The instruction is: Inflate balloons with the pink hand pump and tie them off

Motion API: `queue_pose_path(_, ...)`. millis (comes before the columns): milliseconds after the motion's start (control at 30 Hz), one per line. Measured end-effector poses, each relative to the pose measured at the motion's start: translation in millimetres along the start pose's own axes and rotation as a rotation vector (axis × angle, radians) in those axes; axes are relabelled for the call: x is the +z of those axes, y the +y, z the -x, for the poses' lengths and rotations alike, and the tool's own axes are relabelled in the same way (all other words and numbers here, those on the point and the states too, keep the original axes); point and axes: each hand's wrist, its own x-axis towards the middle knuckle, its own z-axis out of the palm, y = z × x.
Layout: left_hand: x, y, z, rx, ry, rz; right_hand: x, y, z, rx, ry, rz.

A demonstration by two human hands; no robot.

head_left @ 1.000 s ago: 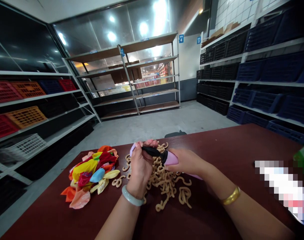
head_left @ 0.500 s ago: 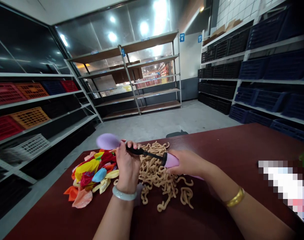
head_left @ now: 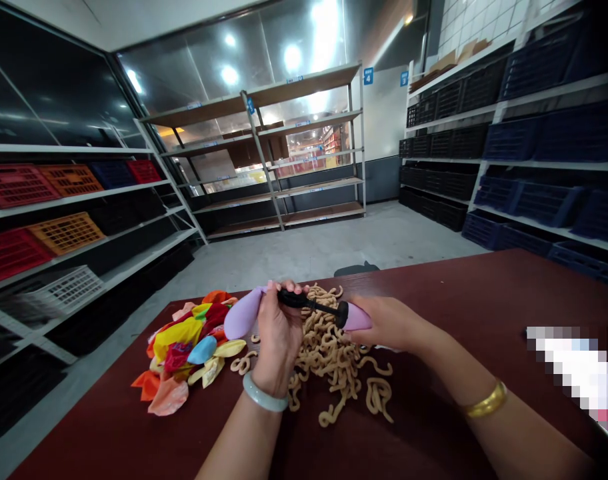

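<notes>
A hand balloon pump (head_left: 325,307) with a black end, a thin black rod and a lilac body spans my two hands. My left hand (head_left: 281,330) is closed round its black end and pinches the neck of a lilac balloon (head_left: 242,315), which is partly inflated and hangs to the left. Round the pump's lilac body my right hand (head_left: 384,321) is wrapped. Below both hands a heap of tan, curly, rope-like pieces (head_left: 329,360) lies on the table. Left of it sits a pile of deflated, multicoloured balloons (head_left: 181,340).
The dark red table (head_left: 464,313) reaches out in front of me. A pixelated white object (head_left: 577,367) lies at its right side. Beyond stand metal racks (head_left: 314,217), with coloured crates (head_left: 67,233) on the left and dark blue crates (head_left: 547,200) on the right.
The lilac balloon has swung down from level to hanging beside my left hand. Both hands and the pump sit slightly further right in view, still holding.
</notes>
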Motion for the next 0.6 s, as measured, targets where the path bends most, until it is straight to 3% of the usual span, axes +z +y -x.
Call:
queue_pose_path(267, -3.3, 6.6, -5.0, 0.017, 0.101, 0.008, 1.4, -2.0, -1.2, 0.019, 0.004, -0.005)
queue_pose_path(600, -4.5, 10.2, -7.1, -0.028, 0.048, 0.015, -5.0, 6.7, 0.5, 0.041, 0.016, 0.045)
